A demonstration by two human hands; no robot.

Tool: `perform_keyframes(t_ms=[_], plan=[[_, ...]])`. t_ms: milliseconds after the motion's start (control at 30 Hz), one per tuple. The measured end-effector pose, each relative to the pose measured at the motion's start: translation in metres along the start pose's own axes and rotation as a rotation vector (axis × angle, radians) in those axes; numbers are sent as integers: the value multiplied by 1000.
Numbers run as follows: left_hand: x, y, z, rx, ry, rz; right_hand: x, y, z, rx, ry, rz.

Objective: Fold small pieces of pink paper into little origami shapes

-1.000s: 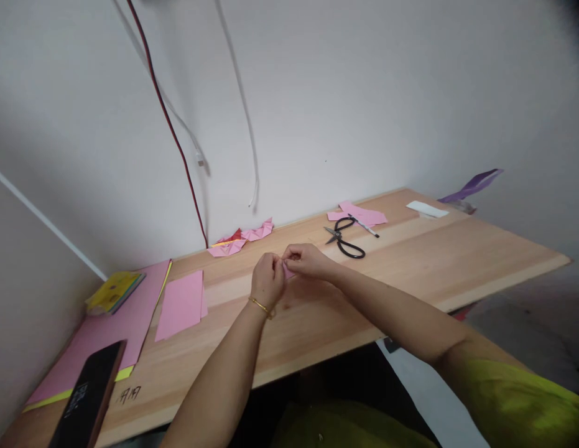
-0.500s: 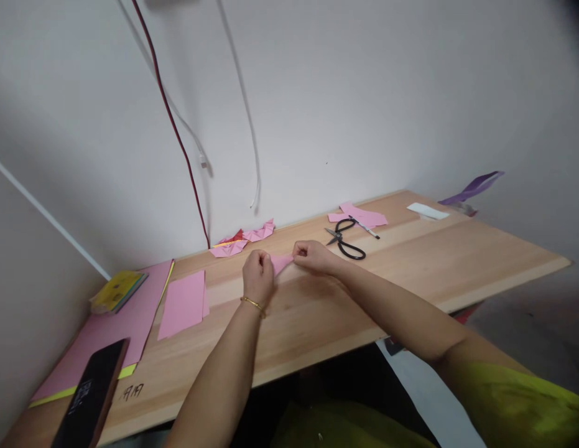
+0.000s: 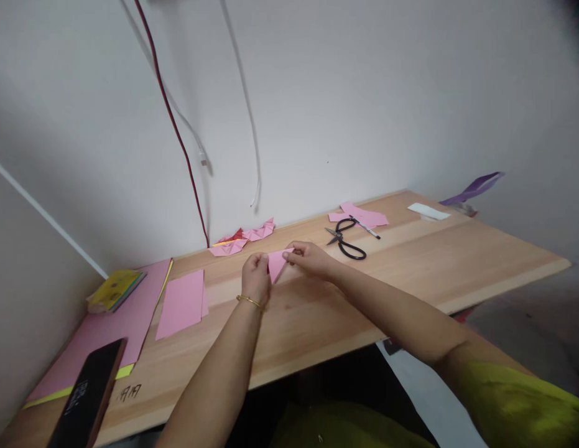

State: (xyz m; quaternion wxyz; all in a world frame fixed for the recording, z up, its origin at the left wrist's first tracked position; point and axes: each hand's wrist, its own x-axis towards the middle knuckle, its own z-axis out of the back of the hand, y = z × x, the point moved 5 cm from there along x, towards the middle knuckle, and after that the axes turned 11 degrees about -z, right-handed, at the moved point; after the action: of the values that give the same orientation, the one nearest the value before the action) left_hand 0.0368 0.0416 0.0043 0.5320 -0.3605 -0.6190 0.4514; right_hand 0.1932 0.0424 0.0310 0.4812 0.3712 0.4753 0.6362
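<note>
A small folded piece of pink paper, triangular with one point toward me, is held up between my two hands over the table. My left hand pinches its left edge, and a gold bracelet circles that wrist. At its upper right corner, my right hand grips the paper between thumb and fingers. My fingers cover parts of both side edges. Behind my left hand lie several folded pink paper pieces, with a bit of red and yellow among them.
Black-handled scissors, a pen and pink paper scraps lie at the back right. To the left are pink sheets, a phone and a yellow packet. A red-black cable hangs down the wall.
The pink paper has turned so that more of its triangular face shows, its point now toward me. My right hand has shifted slightly left, its thumb now over the paper.
</note>
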Motion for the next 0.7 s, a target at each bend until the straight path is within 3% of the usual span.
perform_keyframes(t_ms=[133, 233, 333, 433, 700], plan=[[-3, -10, -8, 147, 226, -91, 2, -7, 9, 93, -128, -5], [-8, -12, -15, 238, 418, -104, 3, -7, 12, 128, -115, -4], [-13, -10, -21, 263, 528, -75, 1, -1, 11, 25, -91, 25], [-14, -10, -22, 273, 529, -64, -2, 6, 8, -75, -66, 79], [-5, -6, -12, 138, 328, -28, -2, 0, 2, -127, 88, 70]])
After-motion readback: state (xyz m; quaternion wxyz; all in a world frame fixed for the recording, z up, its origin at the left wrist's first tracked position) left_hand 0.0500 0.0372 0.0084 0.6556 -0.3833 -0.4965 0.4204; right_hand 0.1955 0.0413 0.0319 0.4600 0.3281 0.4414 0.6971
